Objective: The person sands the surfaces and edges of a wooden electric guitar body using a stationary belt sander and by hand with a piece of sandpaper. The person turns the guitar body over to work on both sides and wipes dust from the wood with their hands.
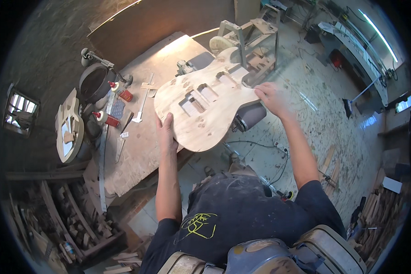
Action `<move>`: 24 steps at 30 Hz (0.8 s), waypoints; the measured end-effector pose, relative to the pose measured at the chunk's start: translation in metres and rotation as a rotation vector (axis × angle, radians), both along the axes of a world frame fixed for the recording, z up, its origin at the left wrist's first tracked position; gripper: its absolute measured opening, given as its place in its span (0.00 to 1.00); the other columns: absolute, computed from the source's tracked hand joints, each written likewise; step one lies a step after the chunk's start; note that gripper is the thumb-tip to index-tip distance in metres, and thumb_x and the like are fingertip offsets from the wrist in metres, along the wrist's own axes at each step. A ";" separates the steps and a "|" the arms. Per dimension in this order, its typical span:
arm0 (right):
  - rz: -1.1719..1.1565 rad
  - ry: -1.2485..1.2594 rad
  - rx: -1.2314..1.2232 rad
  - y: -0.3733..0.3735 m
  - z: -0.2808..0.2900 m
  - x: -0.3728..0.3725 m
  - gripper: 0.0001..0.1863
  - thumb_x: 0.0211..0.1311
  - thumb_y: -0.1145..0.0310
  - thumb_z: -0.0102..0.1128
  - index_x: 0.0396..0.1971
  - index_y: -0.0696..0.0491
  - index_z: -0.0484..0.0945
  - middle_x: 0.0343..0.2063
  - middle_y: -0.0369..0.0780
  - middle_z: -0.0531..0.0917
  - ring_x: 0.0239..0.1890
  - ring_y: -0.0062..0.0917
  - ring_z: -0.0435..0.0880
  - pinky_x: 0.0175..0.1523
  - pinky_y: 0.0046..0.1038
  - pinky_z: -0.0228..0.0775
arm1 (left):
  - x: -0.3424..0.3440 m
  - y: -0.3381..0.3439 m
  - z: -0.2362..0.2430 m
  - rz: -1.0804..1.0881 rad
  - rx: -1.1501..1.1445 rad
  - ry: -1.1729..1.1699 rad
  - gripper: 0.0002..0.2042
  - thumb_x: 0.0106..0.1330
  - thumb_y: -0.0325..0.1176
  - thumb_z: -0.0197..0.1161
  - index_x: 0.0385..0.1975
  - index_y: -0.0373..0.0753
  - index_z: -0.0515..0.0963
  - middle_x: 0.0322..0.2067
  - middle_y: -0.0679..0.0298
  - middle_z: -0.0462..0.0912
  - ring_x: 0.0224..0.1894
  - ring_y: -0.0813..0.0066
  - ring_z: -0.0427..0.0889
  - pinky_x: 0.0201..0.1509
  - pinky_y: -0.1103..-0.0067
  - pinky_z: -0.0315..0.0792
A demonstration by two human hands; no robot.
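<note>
A bare, pale wooden guitar body [215, 119] is held up in front of me, its broad face upward and several pickup and neck cavities cut through or into it. My left hand [166, 132] grips its near left edge, with the thumb on top. At the right, my right hand [273, 98] is closed on the edge by the horn; its outline is slightly blurred. Under the body a dark roller [252, 115] of a machine shows at the right, and another dark roller [201, 60] shows beyond it. Whether the wood touches them I cannot tell.
Left on the wooden table [141, 164] are two red-and-white glue bottles [123, 93], a caliper [142, 102] and a long metal ruler [103, 160]. Another guitar body [67, 132] stands farther left. A wooden frame [260, 34] rises behind; a cable [260, 144] crosses the floor.
</note>
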State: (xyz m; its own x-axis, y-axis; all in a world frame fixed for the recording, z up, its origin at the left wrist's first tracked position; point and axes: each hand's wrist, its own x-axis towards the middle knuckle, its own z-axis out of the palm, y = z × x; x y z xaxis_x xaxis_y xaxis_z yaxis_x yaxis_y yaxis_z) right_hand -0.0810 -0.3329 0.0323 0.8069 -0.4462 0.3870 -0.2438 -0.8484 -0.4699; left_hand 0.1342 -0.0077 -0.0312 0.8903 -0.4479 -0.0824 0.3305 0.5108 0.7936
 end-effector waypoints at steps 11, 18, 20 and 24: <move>0.243 0.007 0.134 0.032 0.007 0.021 0.12 0.67 0.62 0.58 0.41 0.52 0.86 0.41 0.42 0.84 0.49 0.35 0.79 0.57 0.34 0.70 | -0.047 0.068 0.031 0.156 0.129 0.089 0.29 0.70 0.29 0.58 0.70 0.40 0.56 0.61 0.50 0.71 0.58 0.58 0.78 0.57 0.64 0.79; 0.215 0.038 0.149 0.013 0.007 0.015 0.13 0.69 0.62 0.58 0.42 0.54 0.85 0.45 0.42 0.83 0.52 0.35 0.78 0.59 0.34 0.68 | -0.050 0.050 0.023 0.151 0.106 0.073 0.30 0.71 0.27 0.56 0.71 0.39 0.55 0.62 0.50 0.71 0.59 0.59 0.78 0.57 0.64 0.80; 0.203 0.021 0.131 0.001 0.001 0.012 0.13 0.69 0.62 0.58 0.42 0.54 0.85 0.44 0.42 0.83 0.52 0.36 0.78 0.59 0.34 0.68 | -0.045 0.037 0.021 0.139 0.102 0.093 0.29 0.71 0.27 0.56 0.71 0.39 0.55 0.62 0.50 0.71 0.59 0.59 0.78 0.57 0.64 0.80; 0.152 0.041 0.129 -0.021 -0.003 0.007 0.13 0.69 0.62 0.59 0.42 0.55 0.85 0.44 0.42 0.83 0.51 0.36 0.79 0.58 0.33 0.69 | -0.030 0.001 0.018 0.080 0.080 0.064 0.29 0.70 0.26 0.56 0.71 0.38 0.56 0.62 0.50 0.71 0.59 0.59 0.78 0.57 0.65 0.79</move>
State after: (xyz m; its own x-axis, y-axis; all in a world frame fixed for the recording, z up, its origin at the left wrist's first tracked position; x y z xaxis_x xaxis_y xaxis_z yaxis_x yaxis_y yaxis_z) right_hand -0.0742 -0.3542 0.0296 0.8825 -0.3619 0.3004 -0.1384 -0.8103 -0.5695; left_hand 0.1041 -0.0063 -0.0130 0.9149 -0.3649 -0.1724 0.3419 0.4739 0.8115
